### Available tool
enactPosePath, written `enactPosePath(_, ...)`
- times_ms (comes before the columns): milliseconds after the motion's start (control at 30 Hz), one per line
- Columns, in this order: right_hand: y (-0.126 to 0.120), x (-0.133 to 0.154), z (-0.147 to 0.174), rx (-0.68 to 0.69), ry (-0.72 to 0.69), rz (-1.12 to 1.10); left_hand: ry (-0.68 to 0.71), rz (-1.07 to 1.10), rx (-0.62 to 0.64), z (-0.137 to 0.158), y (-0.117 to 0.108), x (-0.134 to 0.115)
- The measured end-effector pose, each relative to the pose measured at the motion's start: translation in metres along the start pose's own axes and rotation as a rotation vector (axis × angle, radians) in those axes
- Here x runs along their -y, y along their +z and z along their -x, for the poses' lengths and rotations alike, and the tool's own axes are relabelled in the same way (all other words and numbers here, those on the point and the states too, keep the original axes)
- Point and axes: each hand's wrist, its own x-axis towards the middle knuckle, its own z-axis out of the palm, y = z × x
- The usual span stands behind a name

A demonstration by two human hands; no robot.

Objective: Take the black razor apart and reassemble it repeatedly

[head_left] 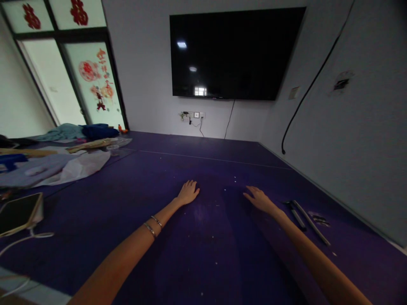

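Fingers (190, 184) of left hand (187, 194) and right hand (260, 200) released, loosely extended over purple surface (200, 254); contact unclear.

Got a broad, flat purple surface (143, 178), dark and dull, crossed toward the far end by a thin pale seam (213, 159). Sprinkled with small white specks (216, 263), mostly down the surface's middle. Also see a slim grey hand tool (311, 223), lying near the surface's right edge, long-armed, can't tell exact type.
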Motion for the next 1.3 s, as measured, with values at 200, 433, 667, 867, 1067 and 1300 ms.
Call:
enactPosePath(200, 0.026, 0.020, 0.019, -0.025, 0.139, 0.099, 0.010, -0.017, 0.036, 0.003, 0.000, -0.002)
enactPosePath(433, 0.024, 0.020, 0.021, -0.041, 0.129, 0.082, 0.015, -0.020, 0.018, 0.005, -0.003, -0.005)
enactPosePath(667, 0.022, 0.021, 0.024, -0.063, 0.113, 0.090, 0.016, -0.018, 0.032, 0.005, -0.004, -0.003)
enactPosePath(867, 0.022, 0.022, 0.025, -0.068, 0.120, 0.076, 0.019, -0.005, 0.042, 0.006, -0.006, -0.003)
enactPosePath(1067, 0.022, 0.022, 0.025, -0.078, 0.115, 0.060, 0.017, 0.002, 0.030, 0.005, -0.005, -0.002)
enactPosePath(1300, 0.023, 0.021, 0.025, -0.077, 0.117, 0.073, 0.023, -0.015, 0.033, 0.006, -0.007, -0.003)
